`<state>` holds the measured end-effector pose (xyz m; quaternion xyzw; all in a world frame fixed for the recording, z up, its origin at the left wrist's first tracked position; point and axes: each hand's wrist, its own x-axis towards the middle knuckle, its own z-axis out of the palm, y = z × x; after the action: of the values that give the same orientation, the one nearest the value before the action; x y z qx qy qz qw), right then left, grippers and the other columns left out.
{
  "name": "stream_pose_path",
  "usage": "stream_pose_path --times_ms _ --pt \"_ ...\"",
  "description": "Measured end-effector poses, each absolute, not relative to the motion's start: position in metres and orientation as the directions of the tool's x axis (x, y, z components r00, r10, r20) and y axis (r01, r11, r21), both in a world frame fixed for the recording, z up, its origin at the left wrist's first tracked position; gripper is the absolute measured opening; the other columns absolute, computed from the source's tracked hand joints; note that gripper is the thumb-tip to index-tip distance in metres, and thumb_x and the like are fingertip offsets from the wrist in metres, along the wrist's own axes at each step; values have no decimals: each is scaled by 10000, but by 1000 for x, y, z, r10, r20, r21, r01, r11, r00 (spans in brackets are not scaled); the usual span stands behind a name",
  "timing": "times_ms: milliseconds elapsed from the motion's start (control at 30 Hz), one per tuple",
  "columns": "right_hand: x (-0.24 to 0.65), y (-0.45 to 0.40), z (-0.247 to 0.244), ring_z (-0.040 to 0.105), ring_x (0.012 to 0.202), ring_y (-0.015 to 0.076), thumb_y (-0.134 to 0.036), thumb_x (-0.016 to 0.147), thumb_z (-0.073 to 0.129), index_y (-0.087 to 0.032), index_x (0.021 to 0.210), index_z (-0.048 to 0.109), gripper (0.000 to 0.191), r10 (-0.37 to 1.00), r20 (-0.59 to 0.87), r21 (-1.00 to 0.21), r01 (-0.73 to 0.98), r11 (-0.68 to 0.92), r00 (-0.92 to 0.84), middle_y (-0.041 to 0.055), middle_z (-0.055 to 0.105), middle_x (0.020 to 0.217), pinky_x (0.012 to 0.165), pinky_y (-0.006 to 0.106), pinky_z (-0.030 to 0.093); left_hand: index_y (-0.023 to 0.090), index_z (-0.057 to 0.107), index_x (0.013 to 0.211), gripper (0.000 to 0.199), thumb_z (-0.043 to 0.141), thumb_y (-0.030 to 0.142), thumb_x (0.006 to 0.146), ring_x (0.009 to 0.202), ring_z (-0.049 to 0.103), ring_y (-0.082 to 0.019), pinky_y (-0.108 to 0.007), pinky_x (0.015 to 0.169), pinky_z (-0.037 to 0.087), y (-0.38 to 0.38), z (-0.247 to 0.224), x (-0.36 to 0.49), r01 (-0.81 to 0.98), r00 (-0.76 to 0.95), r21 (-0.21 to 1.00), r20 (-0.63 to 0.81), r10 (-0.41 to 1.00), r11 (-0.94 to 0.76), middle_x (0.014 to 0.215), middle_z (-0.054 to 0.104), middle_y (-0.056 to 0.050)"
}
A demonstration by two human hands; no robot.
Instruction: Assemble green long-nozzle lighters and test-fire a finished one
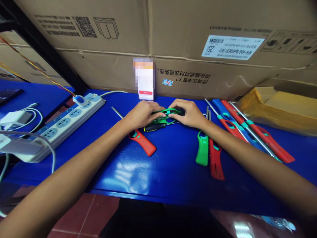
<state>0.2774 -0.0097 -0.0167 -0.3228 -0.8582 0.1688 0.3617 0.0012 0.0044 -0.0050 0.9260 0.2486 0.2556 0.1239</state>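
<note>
My left hand [143,115] and my right hand [189,112] meet over the blue table, fingers closed on a green lighter casing [168,112]. Its halves look slightly apart, with a small teal piece between them; fingers hide its ends. Just beneath lies a screwdriver [155,127] with a black and yellow handle. A red long-necked lighter [145,144] rests below my left hand, its metal tube partly covered by that hand. Under my right forearm are a green lighter [202,148] and another red lighter [215,162], side by side.
Several red and blue long lighters [266,138] lie at the right, near a yellowish package [279,105]. A phone [145,79] leans on the cardboard box [183,39] behind. A power strip [66,122] with plugs and cables occupies the left. The blue table's [119,185] front edge is close to me.
</note>
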Motion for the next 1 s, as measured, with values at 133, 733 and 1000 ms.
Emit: stream_pose_path --times_ms 133,733,1000 --pt "278 -6 -18 762 933 261 -348 991 810 -225 979 792 125 694 512 -563 413 716 -507 69 821 1029 892 408 563 199 871 1265 374 640 468 1147 915 803 -232 -312 845 566 6 -4 1 388 737 354 435 517 -851 1032 863 -102" --pt "277 -4 -17 743 880 232 -392 986 831 -225 969 844 167 719 463 -656 345 671 -519 48 819 988 844 375 538 159 838 1224 298 633 357 1137 926 788 -212 -307 855 570 1 1 3 375 751 414 388 534 -829 1075 857 -98" --pt "277 -8 -16 736 873 232 -373 977 823 -224 1054 808 168 707 496 -611 375 697 -504 46 832 1015 834 374 551 150 818 1157 383 561 434 1168 885 767 -221 -311 800 524 -2 -3 10 405 740 353 415 529 -844 1003 833 -102"
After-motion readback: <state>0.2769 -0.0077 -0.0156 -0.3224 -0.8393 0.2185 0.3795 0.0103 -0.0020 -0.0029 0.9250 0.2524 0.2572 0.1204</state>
